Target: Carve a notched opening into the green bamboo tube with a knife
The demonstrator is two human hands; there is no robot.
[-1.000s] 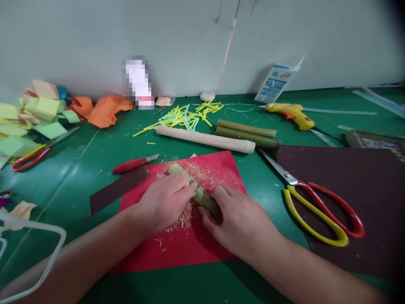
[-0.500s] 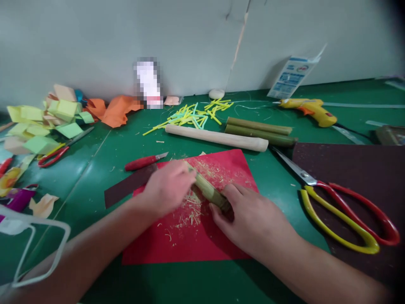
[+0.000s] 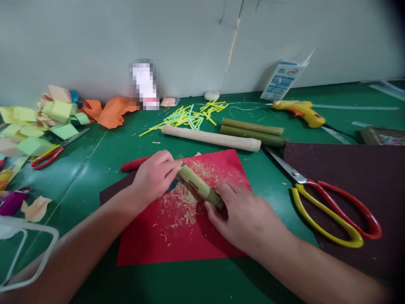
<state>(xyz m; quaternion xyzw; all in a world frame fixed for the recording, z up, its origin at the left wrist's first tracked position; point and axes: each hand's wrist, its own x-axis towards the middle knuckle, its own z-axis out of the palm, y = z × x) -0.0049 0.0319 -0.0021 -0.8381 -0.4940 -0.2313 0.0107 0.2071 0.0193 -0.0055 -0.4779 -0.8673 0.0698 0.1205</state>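
Note:
A short green bamboo tube (image 3: 198,183) with a slot cut in its side is held slantwise over a red sheet of paper (image 3: 152,247). My right hand (image 3: 249,217) wraps round its near right end. At the far left end, the fingers of my left hand (image 3: 155,175) pinch the tube; their tips are partly hidden. Pale bamboo shavings (image 3: 186,211) are scattered over the paper beneath. Just behind my left hand lies a knife with a red handle (image 3: 134,164), its blade covered by the hand. A dark brown sheet (image 3: 115,190) pokes out under my left wrist.
Large scissors (image 3: 332,207) lie at right, partly on a brown sheet (image 3: 348,169). Behind are a peeled stick (image 3: 209,137), green bamboo pieces (image 3: 253,133), cut yellow straws (image 3: 186,116) and a yellow glue gun (image 3: 297,110). Folded papers (image 3: 41,118) and smaller scissors (image 3: 50,156) are at left.
My left hand has shifted left, from over the tube to its far end, uncovering the slot. The red knife's blade is now hidden. The whole view has shifted slightly.

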